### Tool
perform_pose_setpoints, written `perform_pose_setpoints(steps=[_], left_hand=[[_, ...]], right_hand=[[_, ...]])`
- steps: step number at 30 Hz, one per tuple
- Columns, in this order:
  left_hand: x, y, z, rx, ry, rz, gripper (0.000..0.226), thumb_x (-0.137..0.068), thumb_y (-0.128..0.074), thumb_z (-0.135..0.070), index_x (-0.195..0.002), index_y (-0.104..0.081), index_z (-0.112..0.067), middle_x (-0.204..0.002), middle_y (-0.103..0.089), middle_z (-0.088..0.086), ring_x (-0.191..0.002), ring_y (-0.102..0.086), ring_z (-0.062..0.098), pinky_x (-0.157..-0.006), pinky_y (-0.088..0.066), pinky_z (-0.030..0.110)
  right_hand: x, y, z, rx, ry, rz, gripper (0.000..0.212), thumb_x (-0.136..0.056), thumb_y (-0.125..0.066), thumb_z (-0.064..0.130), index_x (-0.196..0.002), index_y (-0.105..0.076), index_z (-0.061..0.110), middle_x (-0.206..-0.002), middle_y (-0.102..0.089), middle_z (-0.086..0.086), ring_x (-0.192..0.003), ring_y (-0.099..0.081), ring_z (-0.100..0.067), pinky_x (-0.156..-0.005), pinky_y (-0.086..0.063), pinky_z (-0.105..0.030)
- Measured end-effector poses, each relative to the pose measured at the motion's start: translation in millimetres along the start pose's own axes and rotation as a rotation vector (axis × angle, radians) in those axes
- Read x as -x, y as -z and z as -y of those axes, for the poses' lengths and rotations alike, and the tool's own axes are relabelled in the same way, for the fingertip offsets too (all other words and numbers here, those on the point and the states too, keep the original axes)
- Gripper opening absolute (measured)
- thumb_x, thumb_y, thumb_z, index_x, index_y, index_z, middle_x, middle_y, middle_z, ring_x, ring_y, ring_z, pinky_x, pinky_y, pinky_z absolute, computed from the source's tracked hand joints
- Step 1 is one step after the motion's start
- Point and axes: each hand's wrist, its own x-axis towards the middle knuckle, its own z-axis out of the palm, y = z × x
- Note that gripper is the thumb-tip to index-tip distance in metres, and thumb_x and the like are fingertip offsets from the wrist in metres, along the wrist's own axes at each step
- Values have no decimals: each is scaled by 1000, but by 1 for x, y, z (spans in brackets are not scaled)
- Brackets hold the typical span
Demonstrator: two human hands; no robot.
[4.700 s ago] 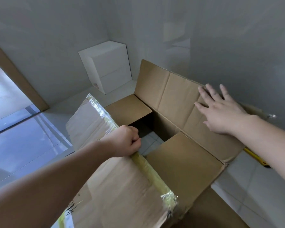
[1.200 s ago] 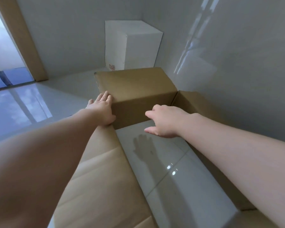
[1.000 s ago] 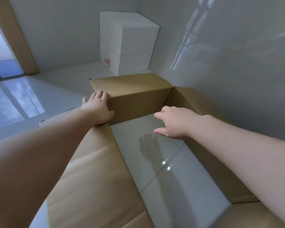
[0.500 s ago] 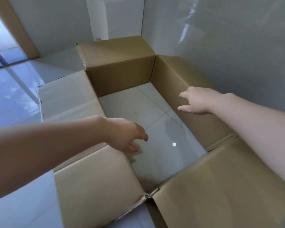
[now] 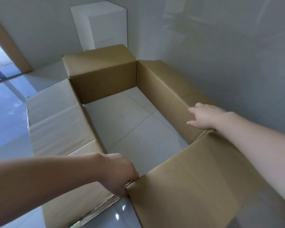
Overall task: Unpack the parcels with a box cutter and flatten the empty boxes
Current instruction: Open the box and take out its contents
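A large brown cardboard box (image 5: 169, 89) stands on the floor as an open sleeve with no bottom; white floor tiles show through its middle. Its flaps are spread outward on all sides. My left hand (image 5: 118, 173) grips the box's near left corner, fingers curled over the edge where two flaps meet. My right hand (image 5: 204, 116) rests on the top edge of the right wall, fingers spread. No box cutter is in view.
A white box (image 5: 104, 25) stands in the corner behind the brown one. A glossy grey wall (image 5: 220, 46) runs close along the right side. A wooden door frame (image 5: 8, 46) is at the far left, with shiny floor (image 5: 5, 112) beside it.
My left hand has moved from the far flap back to the near left corner and closed on it. My right hand has drawn back along the right wall. The view has pulled back.
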Motion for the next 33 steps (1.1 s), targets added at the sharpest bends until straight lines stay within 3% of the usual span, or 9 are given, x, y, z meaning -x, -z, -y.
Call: perform_pose_setpoints(steps=[7, 12, 14, 17, 19, 22, 24, 28, 33], left_hand=[[-13, 22, 55, -67, 211, -96, 26, -85, -46, -28, -109, -51, -21, -95, -64, 6, -85, -60, 31, -69, -46, 33], [-33, 45, 103, -118, 522, -311, 29, -88, -44, -26, -115, -55, -23, -99, -65, 0, -89, -62, 23, -80, -52, 37], [-37, 57, 113, -46, 555, -383, 37, -89, -49, -26, -125, -49, -23, -108, -63, 0, -94, -61, 21, -82, -52, 37], [-31, 61, 111, -17, 353, -369, 67, -85, -60, -32, -144, -27, -28, -134, -49, -5, -115, -53, 17, -94, -46, 31], [-23, 52, 105, -63, 230, -410, 67, -86, -54, -35, -146, -24, -30, -142, -42, -7, -124, -46, 15, -101, -39, 30], [-12, 44, 105, -84, 97, -694, 56, -78, -40, -28, -133, -49, -23, -130, -59, -2, -113, -60, 19, -97, -48, 33], [-6, 47, 108, -48, 23, -832, 44, -79, -44, -30, -121, -56, -21, -117, -66, 1, -101, -66, 20, -86, -55, 37], [-4, 65, 93, 46, -196, -963, 28, -85, -62, -23, -112, -63, -16, -108, -65, 4, -94, -62, 18, -80, -52, 28], [-3, 72, 72, 123, -337, -1003, 29, -93, -51, -25, -114, -65, -11, -112, -68, 4, -99, -66, 18, -81, -54, 29]], right_hand=[[-6, -24, -30, -142, -279, 67, 75, -93, -42, 59, -149, -23, 13, -153, -22, -23, -131, -42, -36, -100, -39, -39], [-16, -25, -34, -249, -340, 76, 80, -92, -36, 64, -152, -18, 13, -153, -25, -24, -139, -32, -34, -107, -34, -40], [-17, -20, -34, -262, -338, 86, 79, -94, -32, 64, -152, -17, 13, -155, -23, -22, -141, -29, -33, -108, -31, -39], [-16, -16, -38, -276, -317, 77, 76, -94, -31, 64, -151, -18, 15, -155, -24, -18, -139, -32, -32, -105, -33, -37], [-14, -17, -44, -301, -320, 68, 77, -94, -31, 64, -151, -18, 14, -154, -25, -18, -138, -33, -32, -105, -34, -37], [-13, -20, -56, -402, -362, 73, 80, -95, -34, 61, -152, -15, 8, -154, -30, -15, -138, -34, -30, -107, -35, -34], [-13, -19, -64, -518, -408, 70, 83, -94, -39, 59, -151, -15, 4, -153, -34, -13, -139, -34, -29, -108, -33, -35], [-20, -10, -75, -736, -478, 76, 81, -94, -50, 51, -149, -21, 1, -147, -41, -17, -132, -43, -33, -105, -35, -37], [-33, 3, -86, -1059, -510, 107, 76, -91, -61, 42, -149, -25, 8, -153, -33, -14, -124, -48, -37, -106, -40, -45]])
